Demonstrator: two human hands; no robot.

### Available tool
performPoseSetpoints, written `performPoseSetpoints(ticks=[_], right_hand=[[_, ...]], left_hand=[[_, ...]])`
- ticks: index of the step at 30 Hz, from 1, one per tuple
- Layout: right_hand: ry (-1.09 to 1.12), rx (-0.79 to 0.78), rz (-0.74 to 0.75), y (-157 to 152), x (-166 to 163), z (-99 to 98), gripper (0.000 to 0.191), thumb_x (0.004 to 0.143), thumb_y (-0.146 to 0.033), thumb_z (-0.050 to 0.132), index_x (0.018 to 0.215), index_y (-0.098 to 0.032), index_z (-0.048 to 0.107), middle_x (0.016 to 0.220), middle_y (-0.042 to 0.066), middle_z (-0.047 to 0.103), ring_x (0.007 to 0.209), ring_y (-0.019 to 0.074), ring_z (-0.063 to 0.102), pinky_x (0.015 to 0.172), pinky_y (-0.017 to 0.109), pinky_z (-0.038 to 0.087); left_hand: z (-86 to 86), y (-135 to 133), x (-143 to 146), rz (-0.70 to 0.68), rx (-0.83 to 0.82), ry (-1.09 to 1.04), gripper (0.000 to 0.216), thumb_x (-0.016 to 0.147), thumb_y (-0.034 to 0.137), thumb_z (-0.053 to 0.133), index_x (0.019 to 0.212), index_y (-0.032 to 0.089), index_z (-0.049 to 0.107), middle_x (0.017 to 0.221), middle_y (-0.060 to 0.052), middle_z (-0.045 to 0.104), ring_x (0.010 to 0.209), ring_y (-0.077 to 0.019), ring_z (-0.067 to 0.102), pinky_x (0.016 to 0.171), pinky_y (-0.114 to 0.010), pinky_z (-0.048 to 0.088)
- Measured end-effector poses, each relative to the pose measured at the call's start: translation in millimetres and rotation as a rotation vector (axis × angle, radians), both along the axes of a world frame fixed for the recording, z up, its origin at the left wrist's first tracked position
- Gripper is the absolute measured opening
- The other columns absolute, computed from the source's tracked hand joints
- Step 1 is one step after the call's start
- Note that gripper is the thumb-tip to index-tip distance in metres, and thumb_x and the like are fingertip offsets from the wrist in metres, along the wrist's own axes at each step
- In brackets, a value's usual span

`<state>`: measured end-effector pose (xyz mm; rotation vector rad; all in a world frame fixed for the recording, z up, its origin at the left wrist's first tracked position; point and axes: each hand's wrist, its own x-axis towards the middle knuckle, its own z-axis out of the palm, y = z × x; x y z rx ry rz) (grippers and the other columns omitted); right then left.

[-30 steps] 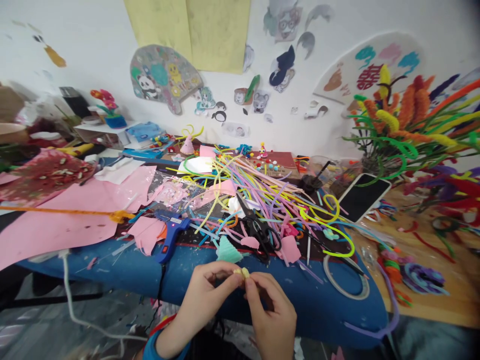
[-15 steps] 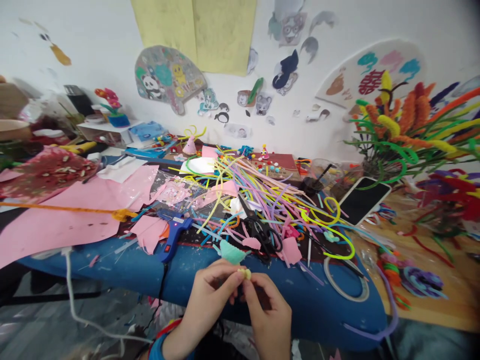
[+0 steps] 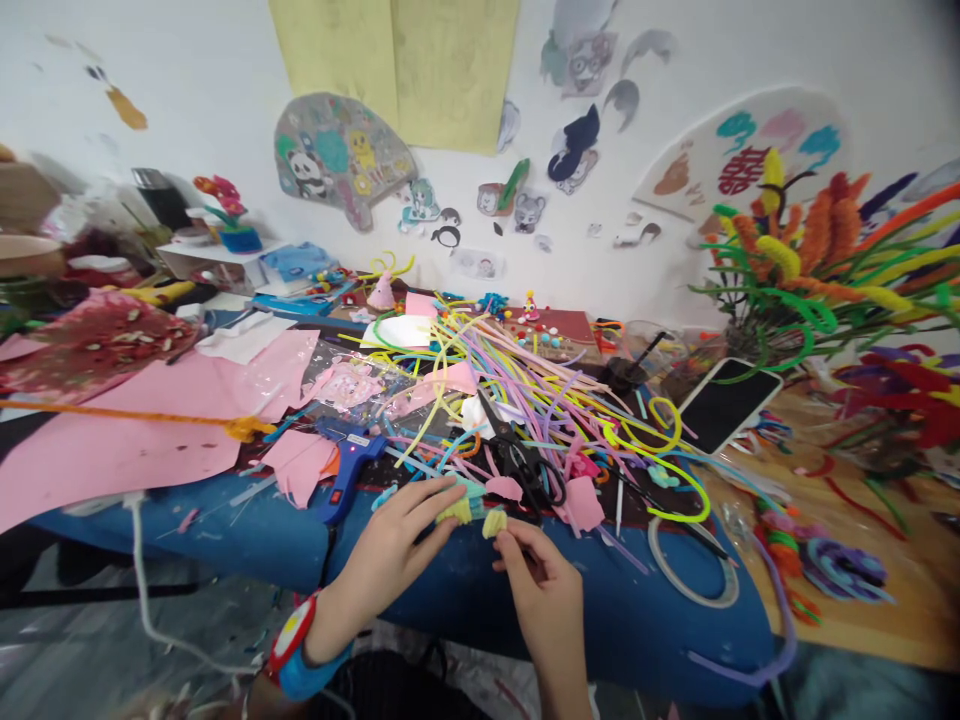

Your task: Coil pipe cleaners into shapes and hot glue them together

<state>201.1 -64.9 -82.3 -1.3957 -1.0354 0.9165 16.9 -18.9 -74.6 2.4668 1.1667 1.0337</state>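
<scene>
My left hand (image 3: 397, 540) has a small pale yellow piece (image 3: 456, 511) between its thumb and fingers, over the front edge of the blue-covered table. Right behind that piece lies a teal, wing-like piece (image 3: 472, 488), partly hidden by the fingers. Facing it, my right hand (image 3: 541, 590) pinches another pale yellow piece (image 3: 494, 522) at its lower end. A small gap separates the two yellow pieces. Both look soft and ridged, but their exact material is too small to tell.
Black scissors (image 3: 525, 465) and a blue glue gun (image 3: 349, 470) lie just beyond my hands. Farther back spreads a heap of pastel pipe cleaners (image 3: 517, 370). Pink sheets (image 3: 150, 450) cover the left; a phone (image 3: 731, 400) leans at right by colourful pipe-cleaner flowers (image 3: 825, 240).
My hands have drawn apart; one yellow piece now shows at each. The left hand has moved left and forward over the teal piece, and its wristband has come into view.
</scene>
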Motion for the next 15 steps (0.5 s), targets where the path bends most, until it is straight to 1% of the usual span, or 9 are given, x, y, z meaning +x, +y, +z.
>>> performPoseSetpoints(ticks=[3,5,9,12,15], right_hand=[[-0.014,0.024,0.018,5.0,-6.1,0.1,0.023,0.082,-0.036,0.062,0.087,-0.015,0.071,0.085,0.007,0.072,0.063,0.0160,0.066,0.058,0.026,0.059],[-0.062,0.049,0.023,8.1,-7.9,0.8,0.021,0.084,-0.035,0.061,0.087,-0.016,0.071,0.087,0.008,0.072,0.067,0.0167,0.068,0.060,0.026,0.059],[-0.251,0.160,0.027,13.1,-9.1,4.1,0.017,0.087,-0.029,0.058,0.083,-0.017,0.069,0.089,0.007,0.072,0.077,0.0168,0.068,0.064,0.023,0.059],[-0.384,0.252,0.009,15.6,-10.2,7.5,0.015,0.089,-0.024,0.055,0.082,-0.017,0.067,0.088,0.007,0.072,0.075,0.0152,0.068,0.064,0.021,0.058],[-0.496,0.310,0.012,16.8,-11.4,10.3,0.015,0.090,-0.020,0.054,0.084,-0.017,0.068,0.089,0.007,0.072,0.073,0.0145,0.069,0.065,0.021,0.057]], left_hand=[[3.4,3.0,-2.1,-0.015,0.008,0.031,0.034,0.094,0.016,0.051,0.127,0.023,0.056,0.123,-0.011,0.063,0.111,-0.0217,0.061,0.093,-0.036,0.052],[3.9,4.3,-2.9,-0.023,0.004,0.039,0.034,0.095,0.016,0.048,0.127,0.023,0.056,0.123,-0.011,0.063,0.111,-0.0219,0.061,0.092,-0.036,0.052],[2.2,6.4,-3.6,-0.043,-0.035,-0.005,0.032,0.095,0.015,0.048,0.125,0.023,0.057,0.123,-0.010,0.061,0.112,-0.0205,0.061,0.093,-0.034,0.052],[0.4,8.8,-3.9,-0.050,-0.064,-0.044,0.030,0.094,0.016,0.050,0.123,0.023,0.058,0.122,-0.010,0.061,0.111,-0.0190,0.061,0.093,-0.032,0.052],[-0.5,11.0,-4.3,-0.045,-0.072,-0.058,0.030,0.094,0.017,0.052,0.123,0.023,0.057,0.121,-0.009,0.061,0.110,-0.0188,0.061,0.094,-0.031,0.052]])
